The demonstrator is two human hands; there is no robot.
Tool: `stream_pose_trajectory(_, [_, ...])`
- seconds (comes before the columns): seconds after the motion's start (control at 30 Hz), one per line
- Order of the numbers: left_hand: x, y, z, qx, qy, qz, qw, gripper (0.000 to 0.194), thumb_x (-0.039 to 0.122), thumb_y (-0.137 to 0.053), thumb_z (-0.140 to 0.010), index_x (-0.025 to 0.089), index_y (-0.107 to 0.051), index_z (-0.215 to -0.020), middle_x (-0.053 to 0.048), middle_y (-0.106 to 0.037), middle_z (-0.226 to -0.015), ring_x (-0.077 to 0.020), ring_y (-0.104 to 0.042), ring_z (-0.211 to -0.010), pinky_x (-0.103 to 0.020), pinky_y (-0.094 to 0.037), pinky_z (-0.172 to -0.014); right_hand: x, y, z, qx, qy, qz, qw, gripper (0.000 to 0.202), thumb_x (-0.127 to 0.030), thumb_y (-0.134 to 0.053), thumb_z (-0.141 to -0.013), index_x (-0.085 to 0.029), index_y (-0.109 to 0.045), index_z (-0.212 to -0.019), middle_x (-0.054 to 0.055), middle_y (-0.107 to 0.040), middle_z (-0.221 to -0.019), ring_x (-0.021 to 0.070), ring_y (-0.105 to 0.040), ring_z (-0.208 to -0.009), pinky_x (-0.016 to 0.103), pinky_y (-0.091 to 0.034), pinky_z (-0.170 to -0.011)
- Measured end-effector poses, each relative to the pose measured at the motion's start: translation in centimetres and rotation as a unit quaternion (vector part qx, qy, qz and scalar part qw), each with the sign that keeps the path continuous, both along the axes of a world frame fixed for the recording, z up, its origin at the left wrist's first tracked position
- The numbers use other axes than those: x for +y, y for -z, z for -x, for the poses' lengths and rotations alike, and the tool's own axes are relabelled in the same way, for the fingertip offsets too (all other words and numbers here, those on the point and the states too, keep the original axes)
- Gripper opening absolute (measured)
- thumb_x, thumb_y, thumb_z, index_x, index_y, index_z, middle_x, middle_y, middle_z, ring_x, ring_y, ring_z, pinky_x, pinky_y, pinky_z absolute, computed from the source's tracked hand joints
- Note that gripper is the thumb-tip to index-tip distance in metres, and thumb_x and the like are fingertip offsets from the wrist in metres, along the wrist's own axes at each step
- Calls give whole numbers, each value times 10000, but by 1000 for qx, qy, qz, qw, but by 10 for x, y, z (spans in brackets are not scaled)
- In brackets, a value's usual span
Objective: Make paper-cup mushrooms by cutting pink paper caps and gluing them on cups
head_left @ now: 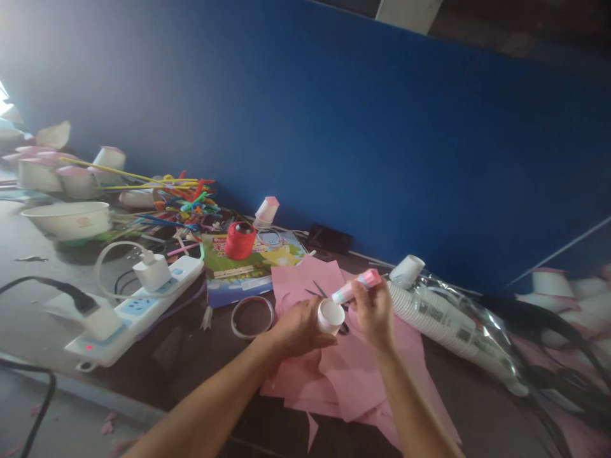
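Note:
My left hand (300, 327) is wrapped round a white paper cup (330, 318), its round end tilted up toward me. In my right hand (372, 315) is a pink and white glue stick (356, 286), its pale end close to the cup's rim; whether the two touch I cannot tell. Below both hands lie several overlapping sheets of pink paper (353, 385). A pair of scissors (317, 289) rests on the paper, partly hidden behind the cup and my hands.
To the right lies a plastic-wrapped stack of paper cups (443, 318). A power strip (143, 312) with plugs and cables is at left. Red thread (240, 240) stands on a colourful book (248, 270), near a tape roll (252, 317). Behind are pipe cleaners (191, 197) and a bowl (69, 219).

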State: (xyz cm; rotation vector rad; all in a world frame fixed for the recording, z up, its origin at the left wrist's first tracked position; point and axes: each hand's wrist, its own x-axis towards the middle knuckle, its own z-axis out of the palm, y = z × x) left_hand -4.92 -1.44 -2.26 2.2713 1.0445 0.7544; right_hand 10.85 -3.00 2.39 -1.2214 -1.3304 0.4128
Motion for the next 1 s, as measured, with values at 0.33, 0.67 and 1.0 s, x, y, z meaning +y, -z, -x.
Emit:
stream_pose_trajectory(0.33, [-4, -5, -2, -9, -10, -6, 1000, 518, 408, -682, -623, 191, -451, -1033, -50, -636, -906, -233, -607, -803, -288, -420, -624, 12, 9, -15, -75, 95, -20, 992, 251, -394, -558, -785, -170, -494, -877, 46, -610, -723, 177, -585, -601, 309, -468, -573])
stream_pose_trajectory(0.67, [0, 2, -2, 16, -2, -31, 999, 580, 466, -692, -613, 159, -441, -1036, -85, -634, -906, -260, -606, -790, -310, -410, -622, -1, 2, 0, -98, 64, -24, 993, 256, -376, -610, -746, -182, -486, -858, 10, -588, -673, 148, -557, -561, 261, -443, -522])
stream_pose_trajectory(1.0, [-5, -4, -2, -40, 12, -16, 999, 554, 390, -689, -615, 177, -453, -1070, -65, -612, -921, -231, -585, -815, -299, -425, -671, 13, 2, -20, 201, 24, 47, 978, 328, -472, -588, -737, -178, -523, -868, -51, -486, -594, 94, -453, -478, 222, -383, -460])
